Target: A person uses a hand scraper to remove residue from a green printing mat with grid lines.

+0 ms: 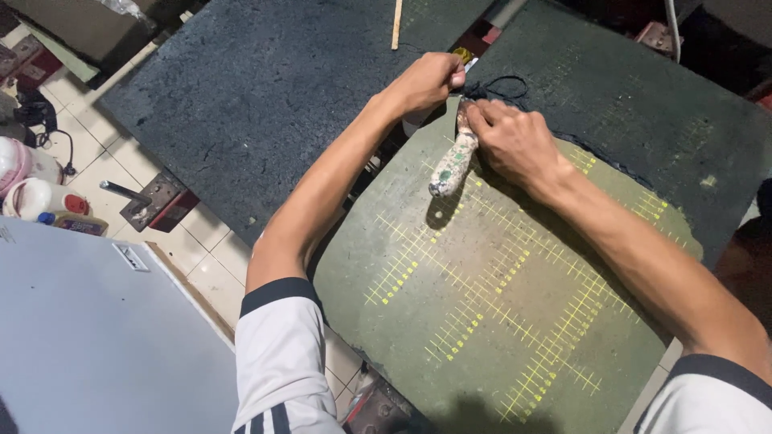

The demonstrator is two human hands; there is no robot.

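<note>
Sleeves: 2 white sleeves (281,362) with dark cuffs, nearest the camera.
Green mat (498,297): worn, yellow grid lines, curved far edge.
Tool (452,161): paint-spattered handle lying on the mat's far edge.
Right hand (515,141): closed over the tool's top.
Left hand (426,80): just beyond the mat, pinching dark cord (498,87).
Room: bare mat nearer the camera.

Both arms stretched forward, left hand (429,79) fisted, right hand (515,138) curled knuckles-up, grip apparently closed, hands nearly touching
</note>
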